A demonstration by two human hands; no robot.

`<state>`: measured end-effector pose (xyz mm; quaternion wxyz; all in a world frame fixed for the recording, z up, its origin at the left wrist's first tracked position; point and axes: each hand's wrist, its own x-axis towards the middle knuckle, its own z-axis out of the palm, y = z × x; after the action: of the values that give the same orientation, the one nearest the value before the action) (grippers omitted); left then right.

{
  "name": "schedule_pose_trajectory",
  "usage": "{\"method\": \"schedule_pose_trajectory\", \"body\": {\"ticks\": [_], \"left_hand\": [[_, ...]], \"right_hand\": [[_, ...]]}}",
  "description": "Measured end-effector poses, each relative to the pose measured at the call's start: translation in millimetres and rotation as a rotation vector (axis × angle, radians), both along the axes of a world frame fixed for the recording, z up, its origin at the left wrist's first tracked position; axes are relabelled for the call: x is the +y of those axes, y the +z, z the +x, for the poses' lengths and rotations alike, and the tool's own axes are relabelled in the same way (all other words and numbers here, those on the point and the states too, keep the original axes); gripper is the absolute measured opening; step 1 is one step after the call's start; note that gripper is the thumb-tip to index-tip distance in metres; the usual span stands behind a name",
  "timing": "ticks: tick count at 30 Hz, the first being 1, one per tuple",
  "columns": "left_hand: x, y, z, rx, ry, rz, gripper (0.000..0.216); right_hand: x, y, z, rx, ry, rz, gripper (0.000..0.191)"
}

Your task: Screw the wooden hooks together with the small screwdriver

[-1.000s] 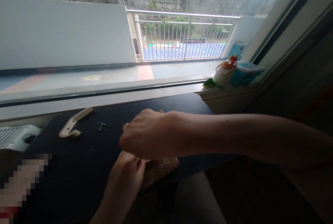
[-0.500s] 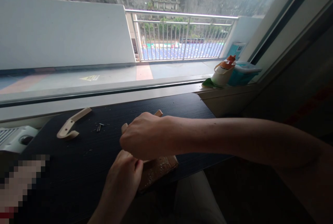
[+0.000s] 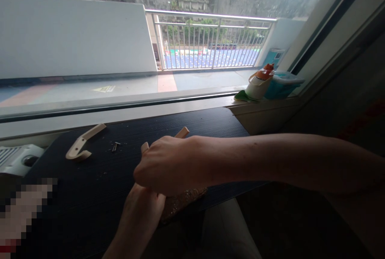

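Right hand (image 3: 173,164) dips over left hand (image 3: 142,204), baring more of wood piece (image 3: 182,132) past knuckles, near brown slab (image 3: 182,204) on table (image 3: 210,120); contact spot now hidden. Right fingers curled, hold unseen; left fingers covered, can't tell.

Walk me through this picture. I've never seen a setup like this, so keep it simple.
There is no machine: these are a person's bare hands, seen by a camera worn on the head, looking forward and down. The right hand reaches across from the right and overlaps the left hand. Pale wooden ends stick out past the right hand; what either hand grips is hidden. A brown block shows beneath the hands.

On the dark table, to the left, lie a bent wooden piece and some small metal pieces, perhaps screws or nails. Beyond, by the window, stand a bottle and a teal box.
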<state>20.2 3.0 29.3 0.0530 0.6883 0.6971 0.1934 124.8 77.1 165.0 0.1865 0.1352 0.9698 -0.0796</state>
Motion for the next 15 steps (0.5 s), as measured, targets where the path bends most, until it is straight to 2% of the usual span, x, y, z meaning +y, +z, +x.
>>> {"method": "schedule_pose_trajectory", "body": {"ticks": [3, 7, 11, 15], "left_hand": [[0.5, -0.3, -0.1, -0.021, -0.019, 0.02, 0.034], [-0.8, 1.9, -0.8, -0.038, -0.038, -0.009, 0.024], [-2.5, 2.5, -1.2, -0.051, -0.035, -0.04, 0.02], [-3.2, -0.4, -1.3, -0.032, -0.031, -0.007, 0.019]], "right_hand": [[-2.2, 9.4, -1.1, -0.003, 0.013, 0.028, 0.017], [5.0, 15.9, -1.9, 0.023, -0.04, -0.03, 0.016], [10.6, 15.3, 2.9, 0.033, -0.123, -0.085, 0.019], [7.5, 11.9, 6.5, 0.103, -0.11, -0.025, 0.021]]}}
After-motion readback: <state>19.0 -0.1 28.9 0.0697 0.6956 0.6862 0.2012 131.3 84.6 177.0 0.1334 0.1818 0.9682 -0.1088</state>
